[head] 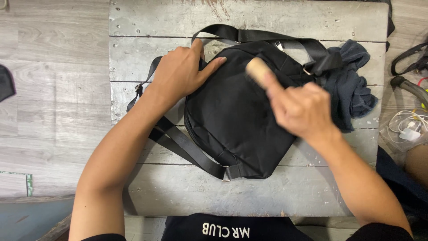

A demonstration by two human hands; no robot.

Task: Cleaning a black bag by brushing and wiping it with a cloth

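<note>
I am pressing my left hand (180, 71) flat on the upper left corner of a black bag (236, 116), my fingers (213, 64) released and spread across the fabric, thumb near the strap (187, 147). The bag is lying in the middle of the grey wooden surface (249, 192), its long strap looping out past the left side and over the top. My right hand (303, 109) is hovering over the bag's right half, fingers clenched around a light wooden handle (257, 70), blurred, its rounded end pointing up and left. A dark blue cloth (354, 87) is lying bunched just beside the bag's right edge. White cables (408, 127) are sitting on the floor well to the right.
</note>
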